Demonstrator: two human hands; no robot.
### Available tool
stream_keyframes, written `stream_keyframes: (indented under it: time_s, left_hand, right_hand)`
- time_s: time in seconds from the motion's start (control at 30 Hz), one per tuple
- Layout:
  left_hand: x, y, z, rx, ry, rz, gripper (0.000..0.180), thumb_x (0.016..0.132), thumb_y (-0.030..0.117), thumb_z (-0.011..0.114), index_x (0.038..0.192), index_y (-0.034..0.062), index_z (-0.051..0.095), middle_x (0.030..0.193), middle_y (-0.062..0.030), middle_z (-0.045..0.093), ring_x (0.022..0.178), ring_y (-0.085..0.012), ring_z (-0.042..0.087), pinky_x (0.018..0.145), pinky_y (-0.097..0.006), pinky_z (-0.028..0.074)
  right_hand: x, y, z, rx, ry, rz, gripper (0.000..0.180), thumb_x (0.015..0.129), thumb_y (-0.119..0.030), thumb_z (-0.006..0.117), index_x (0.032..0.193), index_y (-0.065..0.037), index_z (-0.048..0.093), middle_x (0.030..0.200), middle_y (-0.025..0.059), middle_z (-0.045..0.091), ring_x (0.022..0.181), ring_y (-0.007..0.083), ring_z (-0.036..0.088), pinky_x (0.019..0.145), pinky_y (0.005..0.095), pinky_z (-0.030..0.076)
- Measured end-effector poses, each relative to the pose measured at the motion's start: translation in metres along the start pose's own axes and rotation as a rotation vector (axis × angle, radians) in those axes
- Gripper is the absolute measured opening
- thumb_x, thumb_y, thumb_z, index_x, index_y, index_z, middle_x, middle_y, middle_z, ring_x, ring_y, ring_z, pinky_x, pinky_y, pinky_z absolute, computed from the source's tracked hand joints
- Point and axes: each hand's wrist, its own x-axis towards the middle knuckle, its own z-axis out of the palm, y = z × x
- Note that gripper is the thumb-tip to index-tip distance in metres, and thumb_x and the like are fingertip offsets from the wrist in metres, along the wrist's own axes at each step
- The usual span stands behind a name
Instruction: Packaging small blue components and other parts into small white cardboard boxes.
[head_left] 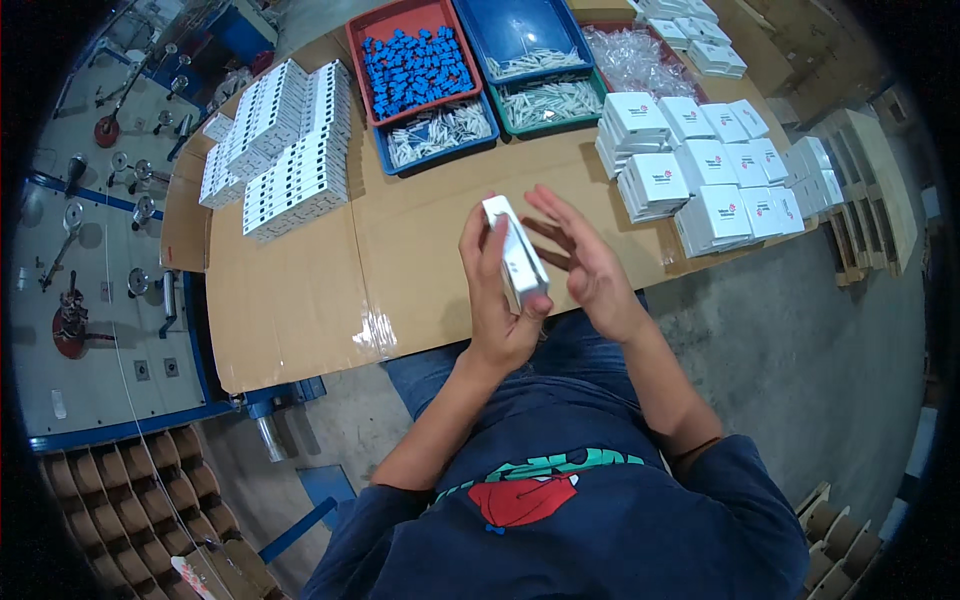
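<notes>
Now the left hand [492, 305] is curled around a white box [519, 255] in the middle of the frame. The right hand [592, 268] is open, close beside it. Box piles [718, 208] at upper right look done; this one is not put down yet.

We face a cardboard-topped table [290, 310] | grey floor [770, 340] around it | wooden pallets [897, 180] to its right | blue-edged platform [95, 385] to its left

Room over cardboard [410, 235], trays [505, 25] beyond, boxes [718, 215] flanking
</notes>
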Motion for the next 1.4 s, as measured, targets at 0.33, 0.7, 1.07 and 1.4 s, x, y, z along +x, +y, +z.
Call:
stream_keyframes:
  time_s: [0.33, 0.7, 1.07, 1.4]
  left_hand:
    - [-0.009, -0.029, -0.002, 0.058, -0.146, 0.315, 0.084, 0.093, 0.063, 0.065, 0.157, 0.0170, 0.034, 0.160, -0.0334, 0.022, 0.148, -0.0518, 0.029, 0.114, -0.059, 0.034]
    - [-0.021, -0.023, 0.006, 0.031, 0.147, 0.039, 0.129, 0.072, 0.092, 0.059, 0.147, -0.0116, 0.041, 0.135, -0.0256, 0.050, 0.123, -0.0361, 0.055, 0.103, -0.046, 0.047]
    - [-0.016, -0.020, 0.000, 0.087, 0.173, 0.184, 0.085, 0.095, 0.062, 0.048, 0.135, -0.0127, 0.051, 0.121, -0.0294, 0.060, 0.112, -0.0404, 0.062, 0.098, -0.048, 0.052]
    - [-0.024, -0.018, 0.001, 0.083, 0.128, 0.133, 0.100, 0.092, 0.080, 0.040, 0.137, -0.0098, 0.049, 0.129, -0.0233, 0.053, 0.122, -0.0342, 0.056, 0.106, -0.045, 0.045]
  right_hand:
    - [0.001, -0.027, 0.023, 0.188, 0.002, 0.446, 0.068, 0.103, -0.028, 0.066, 0.157, -0.001, 0.033, 0.144, 0.0132, 0.054, 0.131, 0.0225, 0.055, 0.107, 0.0353, 0.047]
    - [-0.008, -0.005, 0.047, 0.116, 0.071, 0.374, 0.073, 0.100, -0.027, 0.071, 0.157, -0.001, 0.034, 0.148, 0.0158, 0.051, 0.133, 0.0239, 0.054, 0.110, 0.0376, 0.045]
    - [-0.019, 0.003, 0.063, -0.014, 0.123, 0.259, 0.057, 0.114, -0.028, 0.041, 0.161, 0.000, 0.027, 0.146, 0.0135, 0.051, 0.135, 0.0194, 0.050, 0.114, 0.0322, 0.037]
    - [-0.024, -0.002, 0.063, -0.058, 0.145, 0.324, 0.052, 0.114, -0.026, 0.038, 0.156, 0.004, 0.038, 0.153, 0.0191, 0.050, 0.143, 0.0230, 0.045, 0.118, 0.0344, 0.033]
